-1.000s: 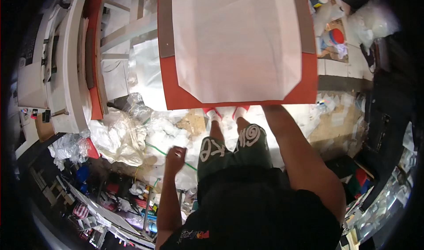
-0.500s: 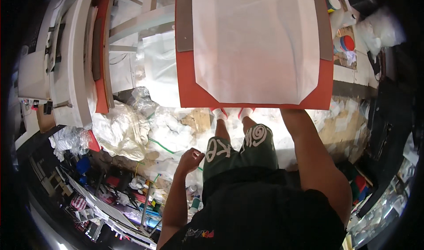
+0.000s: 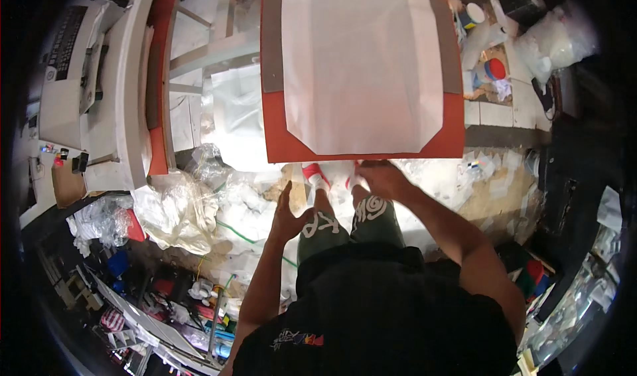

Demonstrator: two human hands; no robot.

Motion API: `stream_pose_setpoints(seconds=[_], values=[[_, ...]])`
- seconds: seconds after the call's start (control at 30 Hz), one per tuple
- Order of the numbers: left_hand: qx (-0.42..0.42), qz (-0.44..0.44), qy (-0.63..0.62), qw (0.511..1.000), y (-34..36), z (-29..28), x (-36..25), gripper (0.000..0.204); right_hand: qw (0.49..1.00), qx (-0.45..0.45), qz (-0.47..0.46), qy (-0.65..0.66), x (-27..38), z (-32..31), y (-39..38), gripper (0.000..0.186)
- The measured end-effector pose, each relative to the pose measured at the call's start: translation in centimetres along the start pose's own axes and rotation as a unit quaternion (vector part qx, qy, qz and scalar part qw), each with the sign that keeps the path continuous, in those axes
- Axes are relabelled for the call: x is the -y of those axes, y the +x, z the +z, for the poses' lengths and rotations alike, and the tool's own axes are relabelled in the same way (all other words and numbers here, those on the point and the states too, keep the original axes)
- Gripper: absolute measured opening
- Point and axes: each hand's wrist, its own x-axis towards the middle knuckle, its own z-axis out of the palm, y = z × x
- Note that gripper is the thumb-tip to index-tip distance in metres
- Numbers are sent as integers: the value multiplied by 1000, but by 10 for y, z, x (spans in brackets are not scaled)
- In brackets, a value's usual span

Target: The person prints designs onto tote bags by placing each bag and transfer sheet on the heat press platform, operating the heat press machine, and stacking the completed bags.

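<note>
On a red board [image 3: 453, 127], white sheet [image 3: 361, 64], angled near corners

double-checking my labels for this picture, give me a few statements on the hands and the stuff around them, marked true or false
1. The white sheet lies on the red board. True.
2. The left hand grips the red board. False: it is open and apart from the board.
3. The right hand is close to the red board's near edge. True.
4. The person's shorts are bright yellow. False: they are dark green with white markings.
5. A red-lidded container is to the right of the red board. True.
6. The keyboard is at the lower right. False: it is at the upper left.
</note>
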Motion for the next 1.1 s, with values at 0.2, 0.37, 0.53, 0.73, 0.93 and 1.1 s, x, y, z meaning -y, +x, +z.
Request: stream_pose_setpoints(seconds=[0.2, 0.37, 0.53, 0.73, 0.93, 1.1], values=[[281, -144, -345, 884, 18, -27, -92, 68, 958, -27, 30, 282, 69, -112, -80, 14], [241, -6, -293, 925, 41, -91, -191, 25, 955, -31, 149, 252, 56, -206, -75, 20], [-11, 79, -232, 969, 143, -116, -236, 23, 952, -232, 127, 156, 35, -271, -11, 29], [-149, 78, -200, 965, 246, -98, -231, 24, 842, -531, 12, -96, -20, -245, 26, 30], [-180, 53, -59, 981, 253, -87, -250, 32, 878, -451, 38, -155, -23, -208, 19, 31], [-311, 337, 186, 869, 232, -86, -229, 34, 873, -464, 38, -147, -25, -203, 21, 31]])
